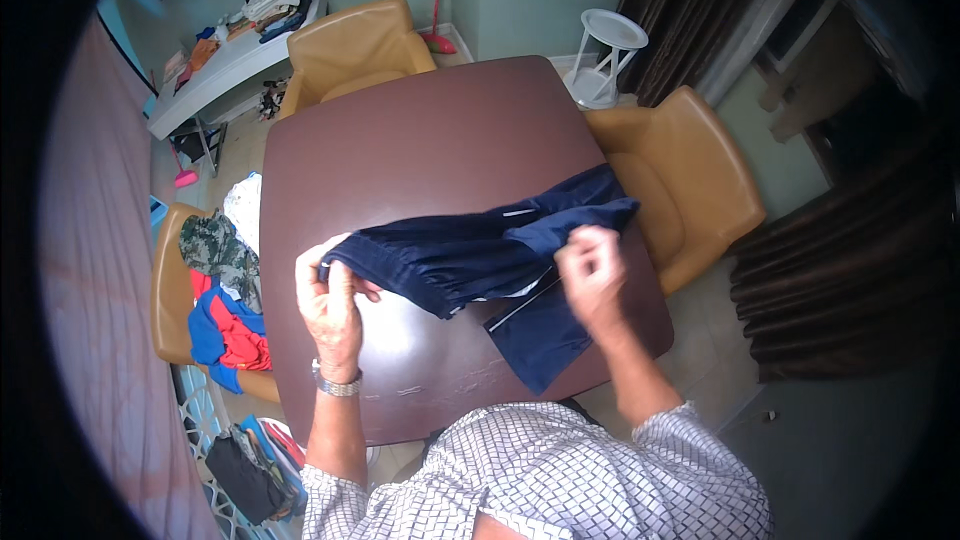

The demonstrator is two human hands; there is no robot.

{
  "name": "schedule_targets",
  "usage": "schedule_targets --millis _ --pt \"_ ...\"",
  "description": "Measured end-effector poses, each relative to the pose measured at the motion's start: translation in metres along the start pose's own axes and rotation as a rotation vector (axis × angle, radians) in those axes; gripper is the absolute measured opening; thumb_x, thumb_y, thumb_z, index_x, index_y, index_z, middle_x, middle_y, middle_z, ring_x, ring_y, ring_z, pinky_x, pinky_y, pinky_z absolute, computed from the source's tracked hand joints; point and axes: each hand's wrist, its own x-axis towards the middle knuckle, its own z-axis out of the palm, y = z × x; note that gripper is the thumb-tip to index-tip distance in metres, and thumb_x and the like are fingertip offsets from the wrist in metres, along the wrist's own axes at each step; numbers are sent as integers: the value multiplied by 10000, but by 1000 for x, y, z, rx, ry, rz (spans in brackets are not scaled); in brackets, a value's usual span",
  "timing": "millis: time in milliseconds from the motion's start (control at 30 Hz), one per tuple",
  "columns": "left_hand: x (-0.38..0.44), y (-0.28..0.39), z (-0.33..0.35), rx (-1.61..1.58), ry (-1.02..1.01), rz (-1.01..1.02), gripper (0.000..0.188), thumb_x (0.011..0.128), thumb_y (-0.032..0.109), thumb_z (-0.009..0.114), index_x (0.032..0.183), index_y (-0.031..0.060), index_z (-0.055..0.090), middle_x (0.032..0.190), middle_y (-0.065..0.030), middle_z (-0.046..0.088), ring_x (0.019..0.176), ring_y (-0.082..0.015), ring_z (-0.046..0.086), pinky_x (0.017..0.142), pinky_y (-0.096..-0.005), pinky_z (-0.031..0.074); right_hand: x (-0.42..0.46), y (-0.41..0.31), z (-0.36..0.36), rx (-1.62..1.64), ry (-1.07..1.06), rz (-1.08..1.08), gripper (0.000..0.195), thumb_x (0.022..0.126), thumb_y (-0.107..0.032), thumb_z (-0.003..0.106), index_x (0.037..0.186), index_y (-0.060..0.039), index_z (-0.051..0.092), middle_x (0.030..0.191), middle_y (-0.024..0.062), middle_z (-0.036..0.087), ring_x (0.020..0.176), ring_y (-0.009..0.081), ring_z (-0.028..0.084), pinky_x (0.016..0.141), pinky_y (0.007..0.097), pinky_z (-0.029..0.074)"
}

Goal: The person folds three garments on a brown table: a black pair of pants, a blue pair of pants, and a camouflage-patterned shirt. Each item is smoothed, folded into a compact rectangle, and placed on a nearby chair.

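Navy-blue trousers (420,253) with white piping stretch across the brown table (420,142), the gathered elastic waistband to the left. My left hand (330,300), with a metal watch on its wrist, grips a corner of that waistband and raises it off the tabletop. One trouser leg reaches the table's right edge; another part of the navy cloth (540,349) lies folded towards me. Over the legs, my right hand (592,270) is blurred with its fingers curled. Whether cloth is pinched in those fingers cannot be made out.
Tan armchairs stand at the far side (352,45), the right (697,187) and the left (171,300). Camouflage, red and blue clothes (229,322) heap on the left one. Folded clothes (255,469) sit at lower left. A white bench (232,64) bears more clothes; a white stand (600,75) is behind.
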Motion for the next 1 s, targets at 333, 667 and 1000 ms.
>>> schedule_targets --millis 333,667,1000 --pt "-66 -25 35 51 -54 -86 162 1139 54 604 1267 -1 519 1073 -185 769 844 -218 782 816 -345 650 -87 -25 104 -17 -307 -128 635 826 42 705 1442 34 553 1302 273 664 1230 466 643 1121 527 500" --pt "-158 -63 -87 305 -960 -1166 321 1103 287 728 1223 -2 661 844 -113 740 729 -161 732 739 -350 600 -109 32 -34 -225 -1698 651 643 970 -323 704 1531 -15 634 1478 257 690 1344 379 674 1165 422 514" --pt "151 -50 39 201 -424 -139 260 1097 270 697 979 87 555 951 -46 621 758 -176 710 661 -327 547 256 -4 51 -762 -481 -407 176 876 -26 644 1004 -34 765 946 271 769 896 501 759 751 585 624"
